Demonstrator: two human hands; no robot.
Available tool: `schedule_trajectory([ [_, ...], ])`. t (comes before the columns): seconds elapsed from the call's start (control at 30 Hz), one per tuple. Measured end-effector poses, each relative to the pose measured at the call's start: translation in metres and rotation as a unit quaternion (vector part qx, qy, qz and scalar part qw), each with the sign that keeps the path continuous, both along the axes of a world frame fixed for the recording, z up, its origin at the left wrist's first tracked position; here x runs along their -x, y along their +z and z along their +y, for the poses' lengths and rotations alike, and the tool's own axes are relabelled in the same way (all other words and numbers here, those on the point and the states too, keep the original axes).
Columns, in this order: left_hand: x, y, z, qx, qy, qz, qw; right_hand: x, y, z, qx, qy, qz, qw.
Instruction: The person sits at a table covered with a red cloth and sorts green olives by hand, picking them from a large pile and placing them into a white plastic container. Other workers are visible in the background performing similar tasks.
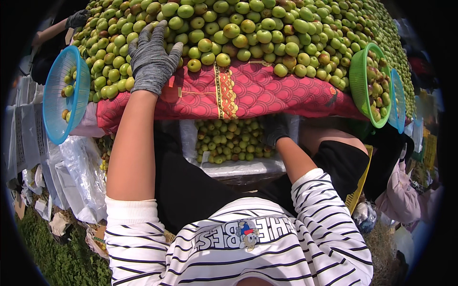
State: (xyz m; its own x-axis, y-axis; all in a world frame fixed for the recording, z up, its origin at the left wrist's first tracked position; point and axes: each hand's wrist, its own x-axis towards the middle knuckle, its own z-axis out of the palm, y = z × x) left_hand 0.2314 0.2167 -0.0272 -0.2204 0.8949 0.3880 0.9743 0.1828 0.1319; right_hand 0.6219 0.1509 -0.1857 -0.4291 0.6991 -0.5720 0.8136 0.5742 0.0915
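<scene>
A large heap of green jujubes [305, 28], some tinged reddish brown, spreads across the far side. My left hand [151, 62], in a grey knit glove, rests on the near edge of the heap with its fingers spread. Below the edge of a red patterned quilted cloth [281, 90] sits a box lined with clear plastic [238, 168], holding many jujubes [229, 143]. At the right side of this box is my right hand [275, 131] in a dark glove; shadow and the cloth hide its fingers.
On the left, a blue basket [51, 102] holds a few jujubes. A green basket [355, 76] with more, redder ones is at the right, beside another blue basket [397, 107]. Plastic sheeting [78, 167] lies at left. Another person's gloved hand [77, 19] shows far left.
</scene>
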Motion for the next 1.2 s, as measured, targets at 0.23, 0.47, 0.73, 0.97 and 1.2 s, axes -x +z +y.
schedule_trajectory([
  [0.23,-0.038,0.012,-0.007,0.012,-0.106,0.019,0.994,0.031,0.148,0.04,0.382,-0.105,0.201,0.896],
  [0.47,-0.067,-0.002,-0.014,0.039,-0.163,-0.032,0.985,0.09,0.204,0.095,-0.248,0.028,0.509,0.824],
  [0.73,-0.078,0.004,-0.045,0.119,-0.325,-0.104,0.933,0.104,0.14,0.088,-0.161,0.074,0.399,0.9],
  [0.97,-0.038,0.031,-0.053,0.031,-0.254,-0.302,0.918,0.073,0.146,0.048,-0.036,-0.116,0.662,0.739],
  [1.2,-0.043,0.04,-0.093,0.299,-0.095,-0.221,0.923,0.1,0.12,0.028,0.191,-0.451,0.804,0.337],
])
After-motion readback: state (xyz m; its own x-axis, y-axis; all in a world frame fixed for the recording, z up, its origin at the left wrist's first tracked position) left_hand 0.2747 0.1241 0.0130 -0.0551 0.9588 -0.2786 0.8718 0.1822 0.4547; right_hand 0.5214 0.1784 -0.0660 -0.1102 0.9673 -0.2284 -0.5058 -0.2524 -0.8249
